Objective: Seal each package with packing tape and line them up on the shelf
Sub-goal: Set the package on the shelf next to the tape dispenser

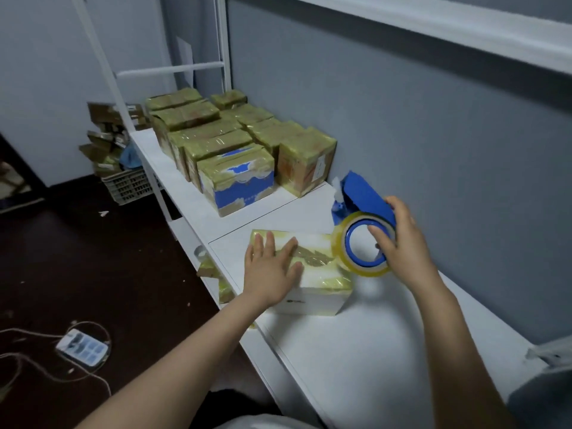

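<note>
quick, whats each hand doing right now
left hand: open, pressed flat on the white package.
right hand: holding the tape roll, fingers curled through its core.

The left forearm [192,351] and right forearm [448,335] are bare; a pale garment [266,424] shows below.

Site type, as I read it from my feed: a small packing and storage room.

Evidence I can list:
- long white shelf [356,351] running along a plain grey wall [402,134]
- taped packages [216,140], two tight rows at the shelf's far end
- roll of packing tape [363,243] and a blue dispenser [365,196] near the shelf's wall edge
- white metal frame [223,41] rising at the far end
- loose cardboard [105,140] heaped over a plastic crate [130,184] on the dark floor [93,258]
- power strip [82,348] with trailing cable on that floor, among small scraps
</note>
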